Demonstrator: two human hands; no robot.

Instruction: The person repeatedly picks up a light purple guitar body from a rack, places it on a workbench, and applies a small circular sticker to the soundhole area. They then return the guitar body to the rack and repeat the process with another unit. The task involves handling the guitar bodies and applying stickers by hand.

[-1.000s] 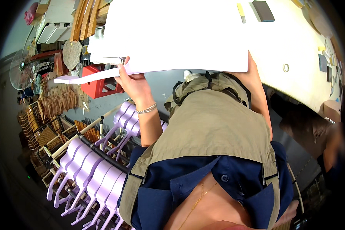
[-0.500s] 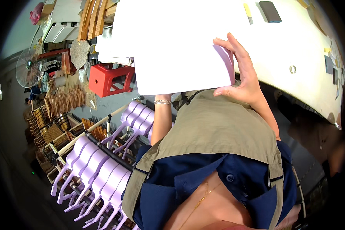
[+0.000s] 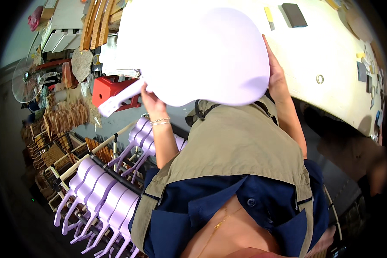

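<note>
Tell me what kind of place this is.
Most likely a small-guitar or ukulele workshop, at the painting or finishing stage. The left hand and right hand hold a lilac instrument body; more lilac bodies hang on a rack; unpainted wooden parts are stacked behind, beside a workbench.

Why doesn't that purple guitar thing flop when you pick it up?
The lilac guitar body probably stays stiff: it keeps its flat shape held only at neck and edge. It seems light, since the left hand and right hand lift it easily. Its smooth painted face may be slippery.
</note>
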